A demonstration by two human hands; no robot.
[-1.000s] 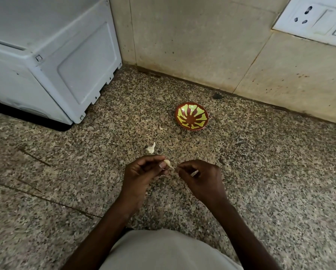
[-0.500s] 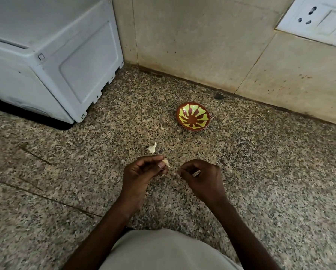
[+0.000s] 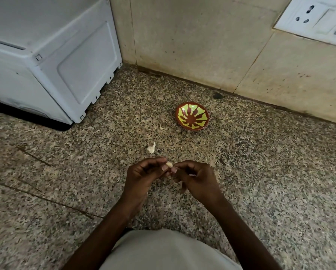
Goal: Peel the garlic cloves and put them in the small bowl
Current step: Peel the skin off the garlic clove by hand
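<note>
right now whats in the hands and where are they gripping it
A garlic clove, pinched between the left hand fingertips, with its pale tip showing. The right hand fingertips meet it at that end; whether they grip clove or skin cannot be told.

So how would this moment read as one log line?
step: peeling | left hand: pinches garlic clove | right hand: picks at it | small bowl: no cloves

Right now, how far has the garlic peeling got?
Early days. Done: a scrap of peel lies on the counter. In hand: the left hand and right hand both pinch one garlic clove. Left: the small bowl shows no cloves inside, so that clove must go in.
</note>
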